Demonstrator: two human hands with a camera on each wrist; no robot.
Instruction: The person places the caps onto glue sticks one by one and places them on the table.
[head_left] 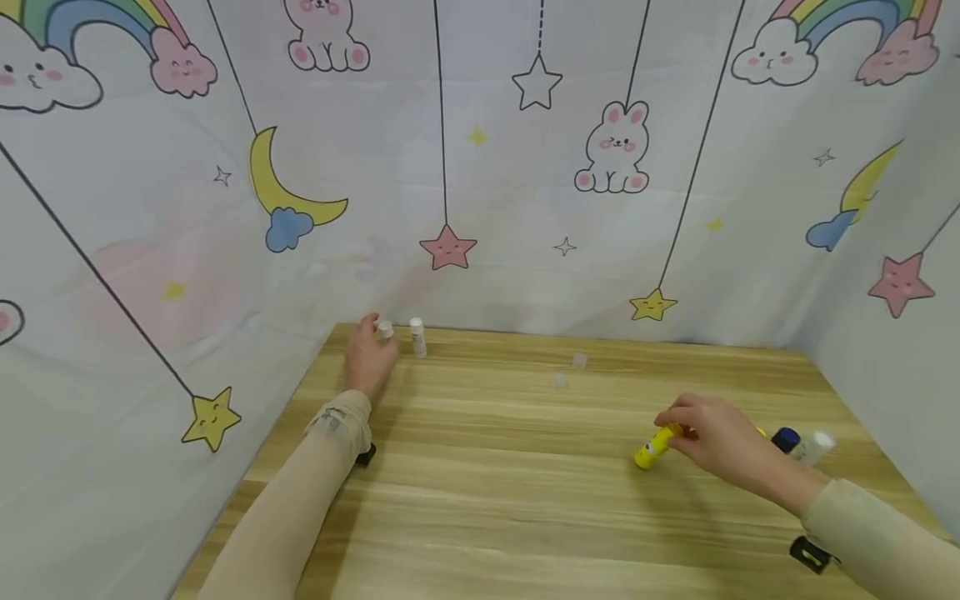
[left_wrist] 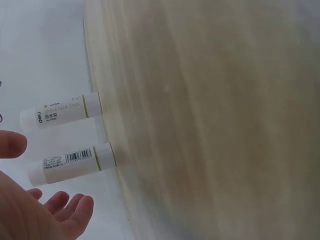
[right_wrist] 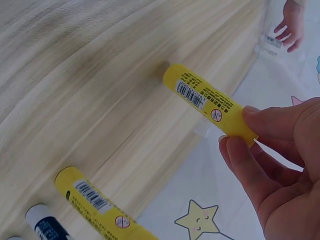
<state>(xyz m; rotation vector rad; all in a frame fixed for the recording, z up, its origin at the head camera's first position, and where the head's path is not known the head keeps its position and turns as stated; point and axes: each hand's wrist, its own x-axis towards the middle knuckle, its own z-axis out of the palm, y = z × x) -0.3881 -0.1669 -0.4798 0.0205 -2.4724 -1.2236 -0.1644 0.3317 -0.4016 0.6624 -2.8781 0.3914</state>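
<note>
My right hand (head_left: 720, 437) pinches one end of a yellow glue stick (right_wrist: 200, 97) between thumb and fingers. The stick is tilted, its far end close over the table. At the back left, my left hand (head_left: 371, 357) reaches round a white glue stick (left_wrist: 72, 164) with its fingers spread. In the left wrist view, thumb and fingers lie on either side of this stick, with a gap showing between them and it. A second white glue stick (head_left: 417, 339) stands upright just to the right.
Beside the right wrist stand another yellow glue stick (right_wrist: 100, 205), a dark blue one (head_left: 786, 439) and a white one (head_left: 819, 447). Two small translucent pieces (head_left: 580, 361) lie toward the back of the wooden table (head_left: 480, 492). A printed cloth (head_left: 510, 283) hangs behind and at both sides.
</note>
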